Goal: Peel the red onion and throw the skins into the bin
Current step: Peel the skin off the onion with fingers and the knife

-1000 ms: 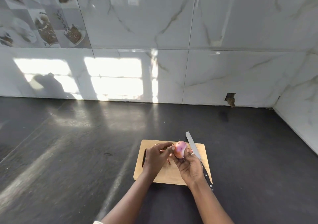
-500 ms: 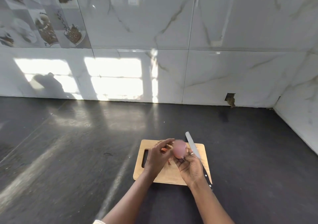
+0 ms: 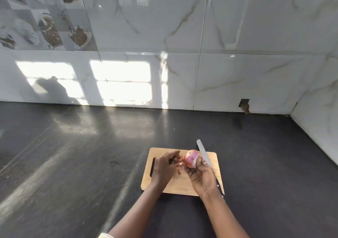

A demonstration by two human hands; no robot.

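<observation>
**Grip.** The right hand (image 3: 203, 175) has its grip closed round the red onion (image 3: 191, 158), fingers curled behind it, holding it just above the cutting board (image 3: 181, 187). The side facing the camera is pale pink and glossy. Whether any dry skin is left on the far side cannot be told.

**Other hand.** The left hand (image 3: 163, 166) has its fingers curled down over the board, tips at a small heap of skins (image 3: 178, 162). Whether its grip pinches a scrap or only hovers cannot be told, as the scraps are too small.

**Close by.** A knife (image 3: 204, 152) lies along the board's right side, blade pointing away and passing just beneath the right hand. Its handle end sticks out past the board's near corner.

**Further out.** There is a dark surface (image 3: 73, 164) and a tiled wall (image 3: 237, 27). No bin is in view.

**Risks, as judged:**
- The bared flesh looks slick. A hard tug on a stubborn layer could pop the onion out of the fingers, and it would roll off the board onto the surface.
- The blade sits close under the right wrist. Lowering the hand without looking could bring skin against the edge.
- The overhanging handle could be nudged by a forearm, shifting or spinning the knife.
- The skins are light and flaky. On the way to a bin somewhere out of sight, a loose handful would likely shed bits.
- The smallest flecks may get left on the board.
- A thin dry patch on the hidden side could be missed.
</observation>
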